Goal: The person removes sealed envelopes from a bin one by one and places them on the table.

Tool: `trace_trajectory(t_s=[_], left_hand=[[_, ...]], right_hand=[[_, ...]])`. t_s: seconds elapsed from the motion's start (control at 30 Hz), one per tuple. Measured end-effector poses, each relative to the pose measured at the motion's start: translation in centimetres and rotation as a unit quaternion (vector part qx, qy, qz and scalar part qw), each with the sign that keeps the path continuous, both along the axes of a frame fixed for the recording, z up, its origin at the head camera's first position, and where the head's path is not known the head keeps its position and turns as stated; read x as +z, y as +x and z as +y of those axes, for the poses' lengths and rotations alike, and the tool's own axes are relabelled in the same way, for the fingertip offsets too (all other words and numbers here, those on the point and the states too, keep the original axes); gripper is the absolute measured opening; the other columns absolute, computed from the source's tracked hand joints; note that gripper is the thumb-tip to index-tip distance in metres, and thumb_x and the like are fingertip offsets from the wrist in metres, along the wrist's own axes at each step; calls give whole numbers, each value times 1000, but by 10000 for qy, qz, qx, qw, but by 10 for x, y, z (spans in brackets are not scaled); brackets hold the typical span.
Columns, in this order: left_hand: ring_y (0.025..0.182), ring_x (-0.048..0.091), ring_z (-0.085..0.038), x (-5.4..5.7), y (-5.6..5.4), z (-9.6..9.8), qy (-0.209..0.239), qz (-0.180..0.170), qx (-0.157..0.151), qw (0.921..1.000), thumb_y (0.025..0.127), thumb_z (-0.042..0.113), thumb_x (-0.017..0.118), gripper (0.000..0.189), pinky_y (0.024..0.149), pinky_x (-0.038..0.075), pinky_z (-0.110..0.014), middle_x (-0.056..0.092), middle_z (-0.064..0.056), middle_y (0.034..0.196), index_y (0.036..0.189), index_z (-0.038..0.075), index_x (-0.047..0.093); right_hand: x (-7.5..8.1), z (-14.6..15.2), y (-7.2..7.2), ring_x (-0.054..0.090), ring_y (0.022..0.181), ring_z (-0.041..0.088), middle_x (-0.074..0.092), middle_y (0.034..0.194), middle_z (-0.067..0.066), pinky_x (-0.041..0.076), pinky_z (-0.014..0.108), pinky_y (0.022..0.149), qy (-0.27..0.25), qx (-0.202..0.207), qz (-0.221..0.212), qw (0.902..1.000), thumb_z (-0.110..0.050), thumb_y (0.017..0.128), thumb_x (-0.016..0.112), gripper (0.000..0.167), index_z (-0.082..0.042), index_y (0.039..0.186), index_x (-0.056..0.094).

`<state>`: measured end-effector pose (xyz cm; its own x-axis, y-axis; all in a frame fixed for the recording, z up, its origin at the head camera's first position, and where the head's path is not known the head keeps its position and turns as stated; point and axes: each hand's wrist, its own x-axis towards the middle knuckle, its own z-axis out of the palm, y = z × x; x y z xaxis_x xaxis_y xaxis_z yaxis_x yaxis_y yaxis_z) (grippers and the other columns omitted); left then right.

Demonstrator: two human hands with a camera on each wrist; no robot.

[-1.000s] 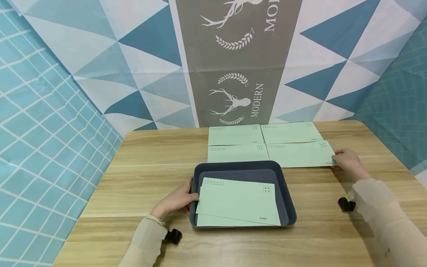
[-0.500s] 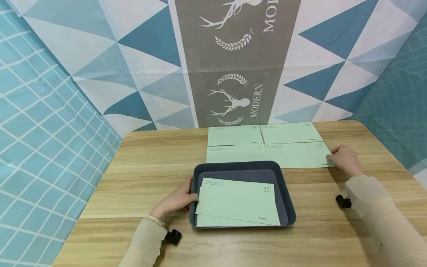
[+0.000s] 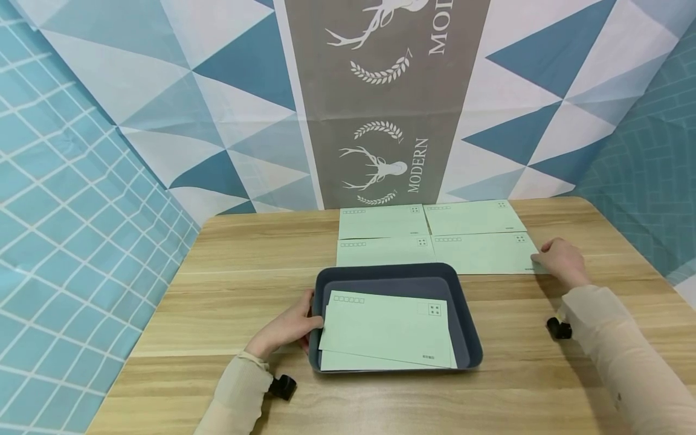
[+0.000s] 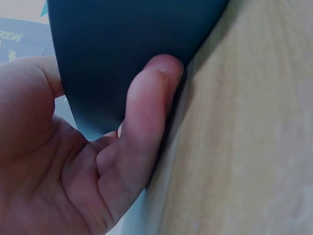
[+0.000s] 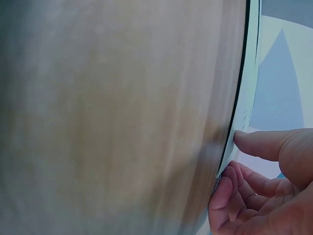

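A dark grey tray (image 3: 467,326) stands on the wooden table, with light green envelopes (image 3: 386,326) lying askew one over another inside it. My left hand (image 3: 288,326) grips the tray's left wall, thumb over the rim. In the left wrist view curled fingers (image 4: 146,107) press the wall's outside, low by the table. At the right, my right hand (image 3: 564,261) holds the right end of the front right envelope (image 3: 484,254) in the laid-out group. The right wrist view shows the thumb (image 5: 259,144) on top and the other fingers curled at the envelope's edge.
Two envelopes, the back left (image 3: 380,222) and the back right (image 3: 473,217), lie along the table's far edge. The front left envelope (image 3: 380,251) is partly hidden behind the tray. A patterned cloth (image 3: 380,109) hangs behind the table (image 3: 244,272).
My right hand has shifted slightly left, and the front right envelope has slid left with it, closer to its left neighbour. The left hand and tray have stayed put.
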<state>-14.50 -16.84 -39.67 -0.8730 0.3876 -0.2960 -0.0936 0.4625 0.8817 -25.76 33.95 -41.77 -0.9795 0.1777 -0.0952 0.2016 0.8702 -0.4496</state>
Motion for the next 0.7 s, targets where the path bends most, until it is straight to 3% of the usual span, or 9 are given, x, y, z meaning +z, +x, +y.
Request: trace_trajectory(t_s=[0.5, 0.7], left_hand=[[45, 55, -17, 2, 0, -1, -70, 91, -42, 9999, 85, 4, 47, 62, 45, 52, -41, 59, -18, 80, 138, -5, 16], [45, 56, -17, 2, -1, -2, -37, 40, -62, 10000, 85, 4, 47, 64, 46, 52, -42, 59, -18, 79, 138, -5, 14]], right_hand=[[0, 0, 2, 48, 86, 41, 48, 102, 33, 41, 42, 66, -37, 4, -178, 9998, -21, 87, 47, 41, 16, 106, 44], [9, -7, 6, 49, 75, 36, 48, 93, 32, 44, 42, 60, 461, 263, -285, 9982, -23, 88, 40, 44, 19, 97, 46]])
